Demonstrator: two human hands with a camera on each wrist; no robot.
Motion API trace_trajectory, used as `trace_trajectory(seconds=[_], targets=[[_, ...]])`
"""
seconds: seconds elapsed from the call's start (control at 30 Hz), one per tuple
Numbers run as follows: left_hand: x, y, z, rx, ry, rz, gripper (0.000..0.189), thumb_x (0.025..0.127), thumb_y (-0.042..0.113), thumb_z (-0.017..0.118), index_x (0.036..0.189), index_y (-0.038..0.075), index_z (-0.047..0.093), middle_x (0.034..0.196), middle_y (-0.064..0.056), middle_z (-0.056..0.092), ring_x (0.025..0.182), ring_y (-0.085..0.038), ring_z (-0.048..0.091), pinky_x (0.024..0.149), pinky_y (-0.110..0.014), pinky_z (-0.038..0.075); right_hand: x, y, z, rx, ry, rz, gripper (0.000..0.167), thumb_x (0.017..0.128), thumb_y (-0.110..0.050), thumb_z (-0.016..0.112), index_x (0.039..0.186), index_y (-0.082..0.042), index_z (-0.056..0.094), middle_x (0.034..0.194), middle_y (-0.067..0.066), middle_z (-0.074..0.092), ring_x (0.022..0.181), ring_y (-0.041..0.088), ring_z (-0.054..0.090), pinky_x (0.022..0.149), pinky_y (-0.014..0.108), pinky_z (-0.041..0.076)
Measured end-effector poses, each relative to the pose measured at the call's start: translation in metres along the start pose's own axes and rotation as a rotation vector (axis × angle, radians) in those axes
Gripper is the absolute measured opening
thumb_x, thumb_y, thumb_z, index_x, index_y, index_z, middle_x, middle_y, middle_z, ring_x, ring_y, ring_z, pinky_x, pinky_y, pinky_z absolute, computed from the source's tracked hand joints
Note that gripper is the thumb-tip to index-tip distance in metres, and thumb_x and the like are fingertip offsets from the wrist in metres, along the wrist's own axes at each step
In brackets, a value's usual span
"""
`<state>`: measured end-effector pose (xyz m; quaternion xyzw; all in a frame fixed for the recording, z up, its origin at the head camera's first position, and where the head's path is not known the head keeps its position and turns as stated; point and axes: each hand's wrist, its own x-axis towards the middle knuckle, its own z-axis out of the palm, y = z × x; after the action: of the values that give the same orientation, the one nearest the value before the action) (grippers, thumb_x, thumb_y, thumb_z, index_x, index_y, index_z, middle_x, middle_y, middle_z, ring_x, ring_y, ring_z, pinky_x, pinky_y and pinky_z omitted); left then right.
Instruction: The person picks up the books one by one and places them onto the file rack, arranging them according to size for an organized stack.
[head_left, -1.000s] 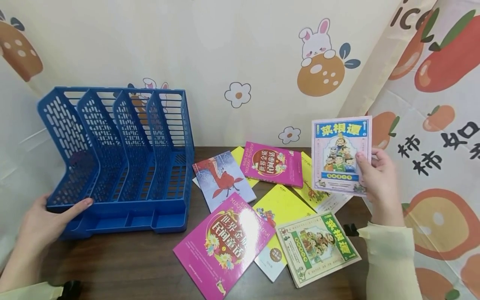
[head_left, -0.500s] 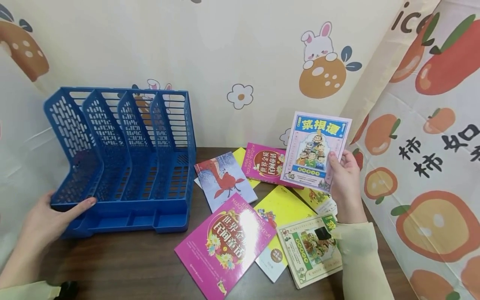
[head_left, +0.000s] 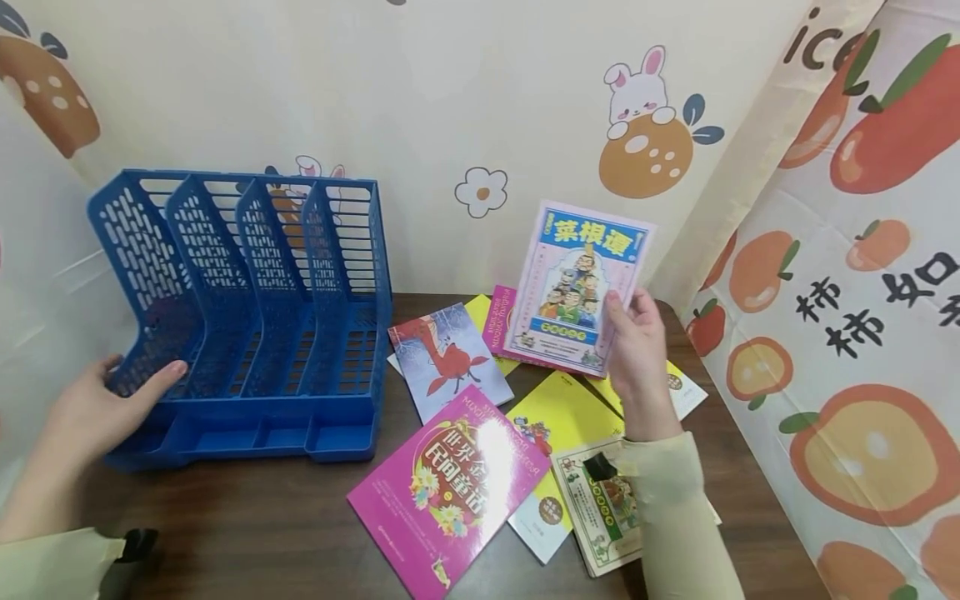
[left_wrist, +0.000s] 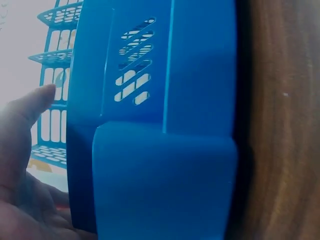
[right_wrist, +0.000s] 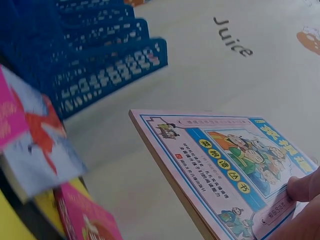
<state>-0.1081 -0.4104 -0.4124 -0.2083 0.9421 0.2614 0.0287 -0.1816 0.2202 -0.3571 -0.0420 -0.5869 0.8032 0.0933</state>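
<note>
A blue plastic file rack (head_left: pixel 255 350) with several upright compartments stands on the left of the table. At its left front corner my left hand (head_left: pixel 93 412) grips the rack, thumb over the leftmost compartment and fingers outside the side panel. The left wrist view shows the thumb (left_wrist: pixel 40 102) apart from the rack's front face. My right hand (head_left: pixel 639 350) pinches the right edge of a small pink-bordered book (head_left: pixel 581 287), its thumb on the cover. The book is raised and tilted, partly covering a magenta book (head_left: pixel 498 321) lying behind it.
Several books lie overlapping mid-table: a grey-blue book with a red animal (head_left: pixel 453 362), a large magenta book (head_left: pixel 450 492), yellow books (head_left: pixel 562 408) and a cream-green book (head_left: pixel 596 504) partly under my right sleeve. A printed cloth (head_left: pixel 480 125) hangs behind the table.
My right hand has carried the pink-bordered book left, toward the rack. The left hand has shifted slightly upward, its thumb higher above the rack's front edge, and the rack has nudged slightly away.
</note>
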Motion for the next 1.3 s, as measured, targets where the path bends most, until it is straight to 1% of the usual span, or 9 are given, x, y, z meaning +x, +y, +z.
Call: trace_trajectory(seconds=[0.13,0.23,0.37,0.5,0.67,0.83,1.0,1.17,1.3], targets=[[-0.005,0.01,-0.007,-0.009,0.05,-0.005,0.113,0.107,0.065,0.051,0.161,-0.023,0.005,0.157,-0.054,0.023,0.134,-0.073,0.038,0.107,-0.082,0.039,-0.002,0.005,0.035,0.013,-0.063,-0.002,0.044,0.112,-0.031,0.061,0.154,-0.02,0.056,0.143,0.01,0.071,0.118,0.025,0.075,0.094,0.04,0.065],[-0.013,0.028,-0.011,-0.039,0.146,-0.001,0.11,0.107,0.062,0.052,0.164,-0.019,0.005,0.165,-0.048,0.02,0.143,-0.07,0.035,0.114,-0.08,0.035,-0.005,0.009,0.061,0.011,-0.118,-0.03,0.04,0.113,-0.03,0.061,0.151,-0.019,0.057,0.139,0.01,0.073,0.115,0.025,0.077,0.093,0.041,0.066],[-0.027,0.061,-0.013,-0.106,0.268,0.076,0.104,0.106,0.056,0.057,0.168,-0.013,0.012,0.168,-0.043,0.026,0.149,-0.065,0.033,0.119,-0.078,0.031,-0.011,0.016,0.091,0.008,-0.175,-0.058,0.036,0.113,-0.029,0.061,0.147,-0.018,0.059,0.134,0.01,0.076,0.111,0.026,0.079,0.091,0.042,0.066],[-0.038,0.098,-0.012,-0.203,0.297,0.193,0.096,0.107,0.051,0.061,0.172,-0.003,0.017,0.17,-0.036,0.033,0.148,-0.062,0.04,0.118,-0.077,0.034,-0.018,0.022,0.114,0.025,-0.208,-0.057,0.036,0.113,-0.028,0.062,0.148,-0.02,0.06,0.136,0.011,0.075,0.113,0.028,0.078,0.093,0.043,0.066],[-0.052,0.144,-0.003,-0.384,0.251,0.331,0.093,0.108,0.048,0.065,0.176,0.011,0.013,0.174,-0.024,0.035,0.154,-0.054,0.04,0.12,-0.074,0.034,-0.025,0.028,0.134,0.061,-0.22,-0.049,0.035,0.113,-0.028,0.063,0.147,-0.02,0.062,0.136,0.011,0.075,0.114,0.029,0.078,0.094,0.042,0.065],[-0.064,0.176,0.009,-0.487,0.207,0.47,0.087,0.108,0.041,0.069,0.175,0.015,0.02,0.17,-0.02,0.045,0.149,-0.048,0.05,0.118,-0.07,0.04,-0.03,0.036,0.149,0.088,-0.25,-0.043,0.037,0.113,-0.026,0.063,0.149,-0.019,0.06,0.136,0.012,0.075,0.114,0.027,0.078,0.094,0.04,0.065],[-0.074,0.192,0.02,-0.535,0.143,0.56,0.083,0.108,0.035,0.07,0.175,0.016,0.024,0.167,-0.017,0.05,0.144,-0.043,0.057,0.115,-0.065,0.047,-0.035,0.046,0.157,0.099,-0.306,-0.022,0.04,0.113,-0.024,0.062,0.153,-0.021,0.059,0.137,0.013,0.074,0.115,0.026,0.077,0.095,0.039,0.064],[-0.083,0.201,0.033,-0.549,0.058,0.601,0.083,0.108,0.035,0.071,0.174,0.014,0.025,0.166,-0.019,0.05,0.141,-0.043,0.058,0.112,-0.07,0.048,-0.042,0.055,0.16,0.074,-0.342,0.019,0.038,0.113,-0.023,0.063,0.151,-0.021,0.062,0.13,0.013,0.076,0.108,0.025,0.079,0.091,0.039,0.065],[-0.086,0.203,0.039,-0.562,-0.01,0.625,0.08,0.108,0.034,0.072,0.172,0.013,0.029,0.162,-0.022,0.053,0.137,-0.044,0.061,0.108,-0.066,0.053,-0.046,0.059,0.163,0.024,-0.386,0.01,0.037,0.113,-0.022,0.062,0.15,-0.017,0.063,0.126,0.014,0.075,0.105,0.025,0.078,0.09,0.039,0.065]])
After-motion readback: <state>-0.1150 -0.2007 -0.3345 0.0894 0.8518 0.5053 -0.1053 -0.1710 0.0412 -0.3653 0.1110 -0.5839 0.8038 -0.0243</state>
